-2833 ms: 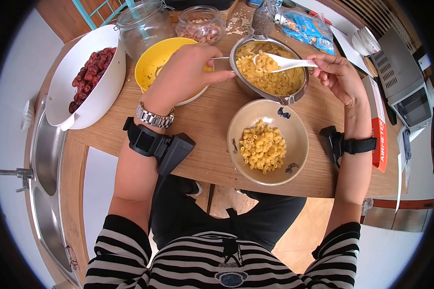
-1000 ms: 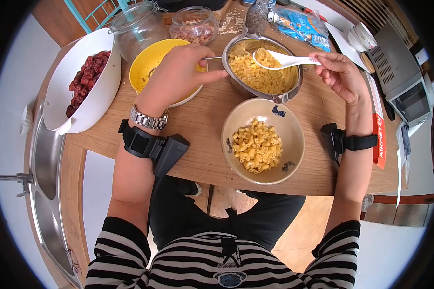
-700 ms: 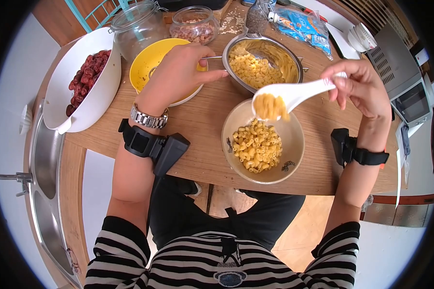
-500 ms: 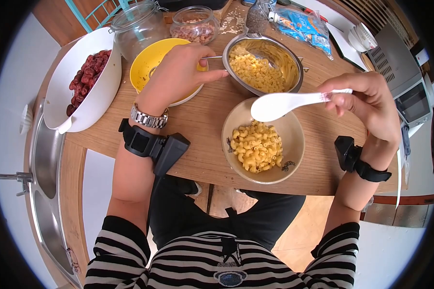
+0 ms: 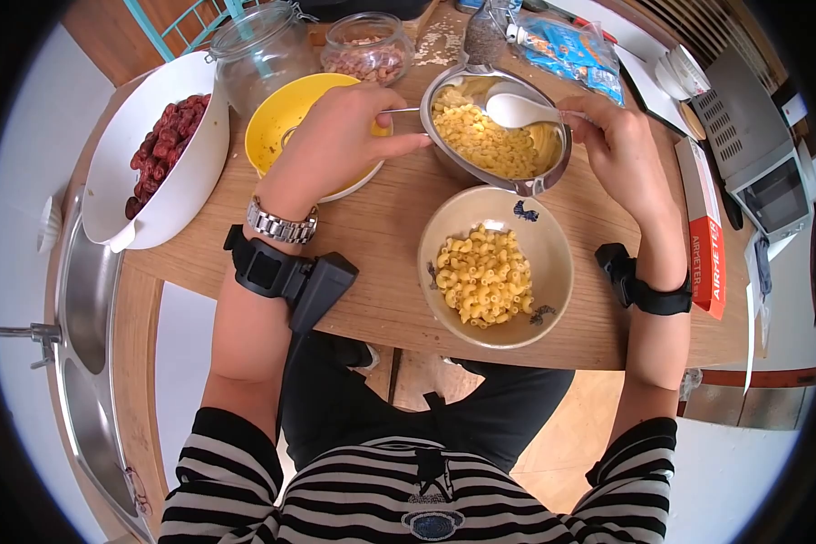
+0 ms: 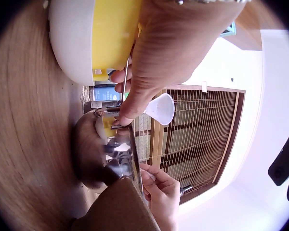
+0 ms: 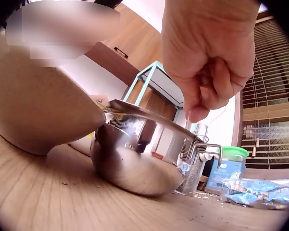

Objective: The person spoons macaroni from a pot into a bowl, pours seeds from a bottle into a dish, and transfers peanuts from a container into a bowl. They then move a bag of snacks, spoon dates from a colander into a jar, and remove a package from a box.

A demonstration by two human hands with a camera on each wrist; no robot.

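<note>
The left hand [image 5: 335,140] holds the wire handle [image 6: 124,84] on the left side of a steel bowl [image 5: 546,183], pinching it between thumb and fingers. Cooked macaroni [image 5: 480,140] lies inside that bowl. Between thumb and fingers of the right hand [image 5: 621,154] is a white soup spoon [image 5: 515,111]; its bowl is over the macaroni at the back right of the steel bowl. Nearer the body stands a beige ceramic bowl [image 5: 553,254] with a heap of macaroni [image 5: 485,276] in it. In the right wrist view the right hand [image 7: 207,67] hangs above the steel bowl's rim, the spoon hidden.
A yellow bowl [image 5: 267,136] sits under the left hand. Left of it is a white basin [image 5: 195,204] of red dates. Glass jars [image 5: 263,54] and a blue packet [image 5: 576,59] stand behind; a red-and-white box [image 5: 707,254] lies at right, a sink [image 5: 86,299] at far left.
The right hand lifted a spoonful of macaroni from the steel bowl, tipped it into the ceramic bowl, and has swung back over the steel bowl with the spoon. The left hand stayed at the handle.
</note>
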